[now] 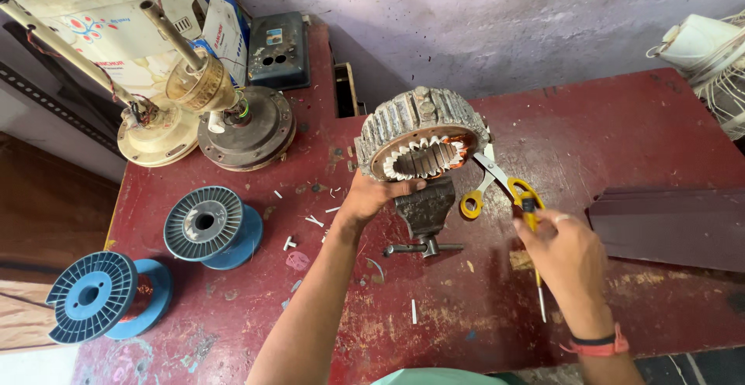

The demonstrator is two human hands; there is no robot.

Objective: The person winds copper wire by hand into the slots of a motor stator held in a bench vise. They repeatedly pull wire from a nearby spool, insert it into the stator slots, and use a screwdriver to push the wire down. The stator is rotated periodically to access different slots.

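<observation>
Head view, frame centre: ribbed motor stator [423, 133] is seated on a small vise [425, 213] on the red counter [621, 137], steadied by the left hand [371, 197]. Right hand [565, 251], lower right: grip is closed on yellow-handled scissors [504, 187]. Two blue wire spools [211, 226] are at left.

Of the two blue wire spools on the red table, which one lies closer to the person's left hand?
The upper blue spool, beside the dark round motor housing, lies closer to the left hand. The other spool sits farther out, at the table's left edge.

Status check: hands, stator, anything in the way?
Left hand grips stator, clamped in vise. Right hand holds thin tool, reaching yellow-handled scissors. Nothing blocking.
</observation>
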